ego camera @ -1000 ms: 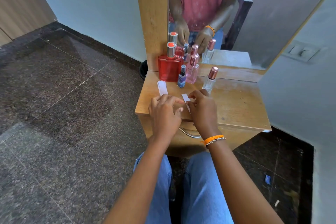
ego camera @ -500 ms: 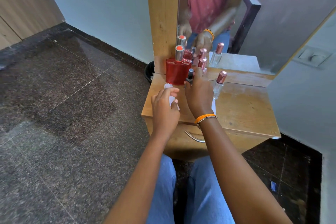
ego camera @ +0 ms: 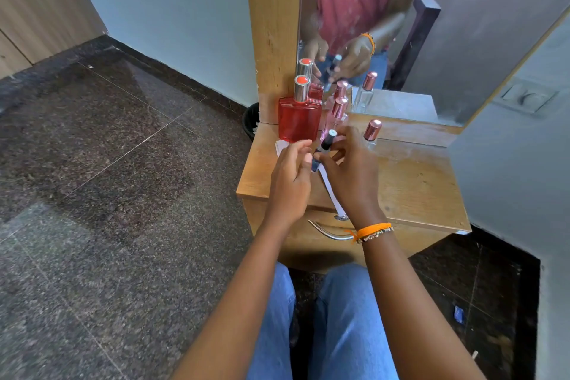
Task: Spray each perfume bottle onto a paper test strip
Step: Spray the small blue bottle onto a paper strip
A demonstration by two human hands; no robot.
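Tabletop [ego camera: 416, 182]: small bottle [ego camera: 327, 142] half-hidden by right hand [ego camera: 354, 176]

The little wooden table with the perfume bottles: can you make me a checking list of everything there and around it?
Surface: wooden table, worn top, drawer handle below.
Job's things: small dark-capped bottle lifted in right hand; red bottle, pink bottle and clear bottle standing at the back; paper strip under the hands, another by the red bottle.
Clutter: nothing seen.
Hands: right hand grips the small bottle; left hand beside it, fingers loosely curled, hold unclear.
Cables: nothing seen.
Surroundings: mirror, dark bin, speckled floor.
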